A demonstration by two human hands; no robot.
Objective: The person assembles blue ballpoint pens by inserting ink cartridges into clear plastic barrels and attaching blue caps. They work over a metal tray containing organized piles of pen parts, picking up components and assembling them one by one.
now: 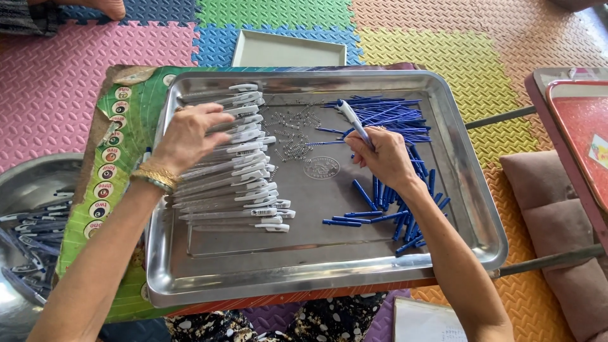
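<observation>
A large steel tray (316,269) lies on a low table. My left hand (190,133), with a gold bracelet, rests fingers spread on a stack of clear pen barrels with white clips (237,183) at the tray's left. My right hand (383,155) holds one white-tipped pen (351,117) pointing up and away. Blue refills (386,114) lie heaped at the tray's upper right, and short blue pen parts (411,215) are scattered lower right. Small metal springs (294,136) lie in the tray's middle.
A round metal bowl (28,183) with assembled pens sits at the left. A pale rectangular tray (288,50) lies beyond the table on coloured foam floor mats. A red-topped table (579,126) and a brown cushion (557,221) stand at the right.
</observation>
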